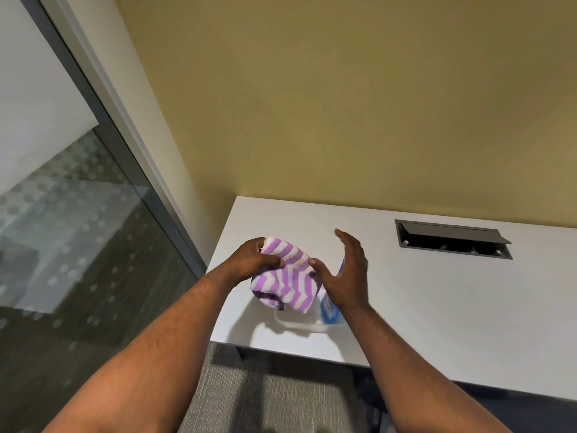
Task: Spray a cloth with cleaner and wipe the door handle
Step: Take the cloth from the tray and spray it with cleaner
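Observation:
A purple and white striped cloth (285, 276) is bunched in my left hand (253, 260), which grips its upper left side above the white table (437, 292). My right hand (346, 270) is just right of the cloth with fingers spread and the thumb touching the cloth's edge. Behind my right hand stands a bottle of blue cleaner (331, 310), mostly hidden by the palm and wrist; I cannot tell whether the hand touches it. No door handle is in view.
A clear plastic container (296, 325) sits on the table under the cloth. A grey cable hatch (452, 239) is set in the table at the right. A glass door or panel with a grey frame (103, 126) stands at the left. Grey carpet lies below.

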### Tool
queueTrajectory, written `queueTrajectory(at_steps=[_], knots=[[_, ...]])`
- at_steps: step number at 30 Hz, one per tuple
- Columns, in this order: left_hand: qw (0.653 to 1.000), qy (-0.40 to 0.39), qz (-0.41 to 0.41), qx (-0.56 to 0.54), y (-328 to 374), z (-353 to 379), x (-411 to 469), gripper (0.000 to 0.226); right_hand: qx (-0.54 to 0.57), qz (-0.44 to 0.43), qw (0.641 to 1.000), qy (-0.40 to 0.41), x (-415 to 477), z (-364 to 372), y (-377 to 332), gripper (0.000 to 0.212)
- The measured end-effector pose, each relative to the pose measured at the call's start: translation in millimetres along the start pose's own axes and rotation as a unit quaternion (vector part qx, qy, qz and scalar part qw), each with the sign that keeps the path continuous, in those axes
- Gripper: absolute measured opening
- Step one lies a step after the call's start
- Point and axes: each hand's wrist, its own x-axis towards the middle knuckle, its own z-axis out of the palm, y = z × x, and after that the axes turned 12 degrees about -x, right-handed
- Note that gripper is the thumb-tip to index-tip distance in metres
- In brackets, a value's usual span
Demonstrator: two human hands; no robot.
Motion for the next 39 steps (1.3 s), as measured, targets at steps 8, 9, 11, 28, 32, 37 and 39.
queueTrajectory(at_steps=[8,9,11,28,32,37,39], knots=[[0.977,0.057,-0.06,-0.199,-5.9,-6.1,3.0,0.024,0.095,0.148,0.983,-0.06,-17.7,6.8,47.6,0.118],[0.974,0.06,-0.061,-0.211,-5.6,-6.8,4.2,0.025,0.1,0.155,0.98,-0.073,-20.0,9.3,50.8,0.118],[0.968,0.062,-0.059,-0.234,-4.4,-8.2,6.0,0.027,0.093,0.161,0.977,-0.101,-23.2,15.6,57.3,0.115],[0.968,0.074,-0.02,-0.239,7.7,-24.8,0.5,0.02,0.092,0.143,0.984,-0.051,6.6,34.2,38.2,0.024],[0.965,0.084,0.011,-0.247,26.0,-26.7,3.7,0.02,0.071,0.066,0.995,-0.007,21.6,16.0,12.8,0.01],[0.959,0.07,0.073,-0.263,79.4,-31.9,6.9,0.024,-0.001,-0.081,0.993,0.087,52.6,-27.5,-50.4,0.02],[0.956,0.063,0.097,-0.271,107.3,-32.3,5.9,0.037,-0.006,-0.133,0.985,0.111,63.6,-49.7,-85.1,0.02]])
